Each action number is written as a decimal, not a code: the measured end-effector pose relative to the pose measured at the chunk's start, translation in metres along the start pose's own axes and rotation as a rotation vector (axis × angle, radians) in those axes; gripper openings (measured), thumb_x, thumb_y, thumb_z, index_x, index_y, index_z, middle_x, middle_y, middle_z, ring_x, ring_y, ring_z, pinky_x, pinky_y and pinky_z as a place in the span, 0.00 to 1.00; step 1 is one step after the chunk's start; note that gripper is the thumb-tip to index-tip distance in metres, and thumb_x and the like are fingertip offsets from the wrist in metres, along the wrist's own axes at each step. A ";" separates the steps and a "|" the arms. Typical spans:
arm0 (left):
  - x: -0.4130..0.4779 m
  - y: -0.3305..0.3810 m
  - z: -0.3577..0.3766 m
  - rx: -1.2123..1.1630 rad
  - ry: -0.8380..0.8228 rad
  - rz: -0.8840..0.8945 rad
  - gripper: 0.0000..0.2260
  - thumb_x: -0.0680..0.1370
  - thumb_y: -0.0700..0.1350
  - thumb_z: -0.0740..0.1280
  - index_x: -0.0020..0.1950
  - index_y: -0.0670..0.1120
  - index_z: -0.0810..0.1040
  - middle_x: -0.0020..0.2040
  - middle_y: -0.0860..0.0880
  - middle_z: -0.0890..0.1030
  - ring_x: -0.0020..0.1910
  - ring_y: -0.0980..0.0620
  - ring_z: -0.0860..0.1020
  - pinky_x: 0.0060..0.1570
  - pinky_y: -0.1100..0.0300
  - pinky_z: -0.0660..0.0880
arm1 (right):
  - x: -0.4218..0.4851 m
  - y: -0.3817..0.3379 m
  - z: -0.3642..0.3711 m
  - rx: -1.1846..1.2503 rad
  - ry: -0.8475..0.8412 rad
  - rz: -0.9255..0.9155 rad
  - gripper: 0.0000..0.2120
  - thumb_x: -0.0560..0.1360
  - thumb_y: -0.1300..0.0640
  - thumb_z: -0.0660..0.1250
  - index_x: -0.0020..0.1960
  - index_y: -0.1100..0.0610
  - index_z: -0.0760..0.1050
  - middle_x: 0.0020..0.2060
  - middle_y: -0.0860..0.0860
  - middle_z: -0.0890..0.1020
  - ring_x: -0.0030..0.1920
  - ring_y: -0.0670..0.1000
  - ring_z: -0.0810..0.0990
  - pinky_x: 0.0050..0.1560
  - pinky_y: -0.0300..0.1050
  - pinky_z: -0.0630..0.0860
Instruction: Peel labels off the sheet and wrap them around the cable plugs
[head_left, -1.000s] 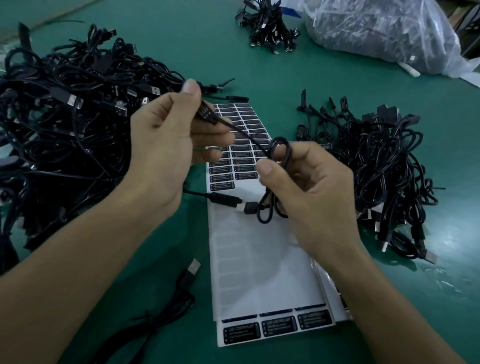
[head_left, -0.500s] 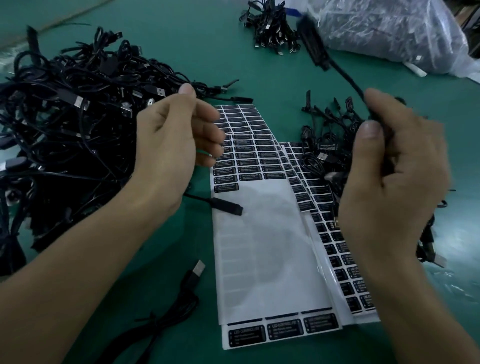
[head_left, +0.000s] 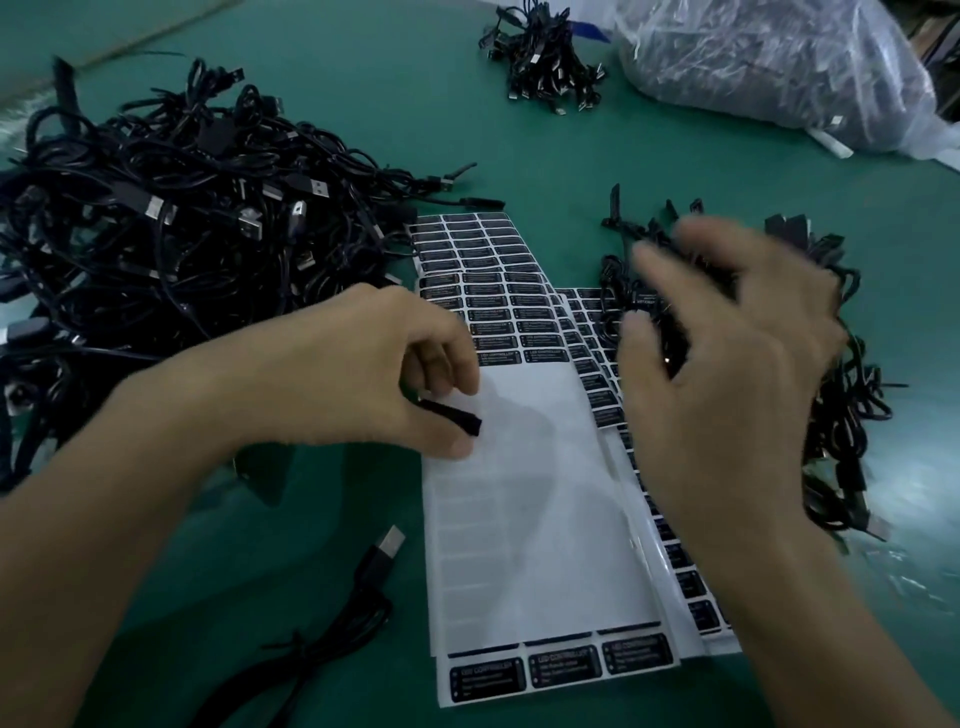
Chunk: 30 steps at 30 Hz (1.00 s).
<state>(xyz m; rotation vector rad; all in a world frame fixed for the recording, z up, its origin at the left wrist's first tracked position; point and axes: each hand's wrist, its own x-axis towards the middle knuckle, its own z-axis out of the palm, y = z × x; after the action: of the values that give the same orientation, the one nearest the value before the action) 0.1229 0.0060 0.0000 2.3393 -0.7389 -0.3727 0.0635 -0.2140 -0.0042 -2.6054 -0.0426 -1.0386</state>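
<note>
Here, seen from above on a green table (head_left: 322, 519), a loose black cable (head_left: 363, 577) lies nearest, its metal-tipped end pointing away from the viewer. Just right of it lies a long white sheet (head_left: 530, 545), running away from the viewer. Three black labels (head_left: 565, 666) sit in a row at its near edge, its middle is bare white backing, and its far end carries rows of black labels. A second sheet (head_left: 675, 558), full of labels, pokes out from under its right side. The left hand (head_left: 353, 374) rests over the left edge of the sheet, about halfway up it, fingers curled down and thumb beneath. A short black plug (head_left: 453, 414) lies between thumb and fingers, over the bare backing; whether the hand actually pinches it or only brackets it cannot be told. The right hand (head_left: 727, 374) hovers to the right, over the second sheet and the near edge of the right pile (head_left: 847, 415) of black cables. It is blurred, with its fingers spread and loose. Across from it, the left pile (head_left: 166, 234), much larger and tangled, fills the table left of the sheet, with metal-tipped ends showing here and there. Farther back, a small bundle (head_left: 545, 67) of cables lies near the far edge, and just right of it sits a clear plastic bag (head_left: 769, 62), stuffed with dark contents too indistinct to name.
</note>
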 end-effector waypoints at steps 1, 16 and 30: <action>0.000 -0.002 -0.002 0.021 0.013 0.004 0.15 0.62 0.62 0.78 0.45 0.60 0.84 0.43 0.62 0.82 0.44 0.61 0.80 0.42 0.68 0.76 | -0.001 -0.002 0.002 0.056 -0.075 -0.078 0.19 0.76 0.65 0.70 0.67 0.60 0.77 0.63 0.56 0.79 0.65 0.55 0.71 0.63 0.46 0.65; 0.001 -0.014 -0.003 0.414 0.743 -0.166 0.07 0.78 0.43 0.70 0.53 0.54 0.77 0.38 0.58 0.74 0.36 0.52 0.73 0.33 0.58 0.66 | -0.009 0.006 0.020 0.063 -0.565 0.229 0.37 0.80 0.37 0.54 0.82 0.50 0.44 0.82 0.50 0.48 0.80 0.46 0.41 0.71 0.39 0.38; 0.005 -0.014 0.005 0.505 0.717 -0.018 0.02 0.78 0.48 0.71 0.47 0.51 0.83 0.38 0.57 0.72 0.43 0.54 0.70 0.43 0.57 0.66 | -0.014 0.002 0.021 0.113 -0.494 0.044 0.30 0.78 0.42 0.63 0.77 0.51 0.65 0.72 0.48 0.68 0.71 0.43 0.57 0.66 0.27 0.47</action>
<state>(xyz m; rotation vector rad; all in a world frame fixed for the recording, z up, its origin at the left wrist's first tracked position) 0.1302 0.0094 -0.0136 2.6639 -0.4807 0.7003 0.0671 -0.2077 -0.0287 -2.6762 -0.1551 -0.3457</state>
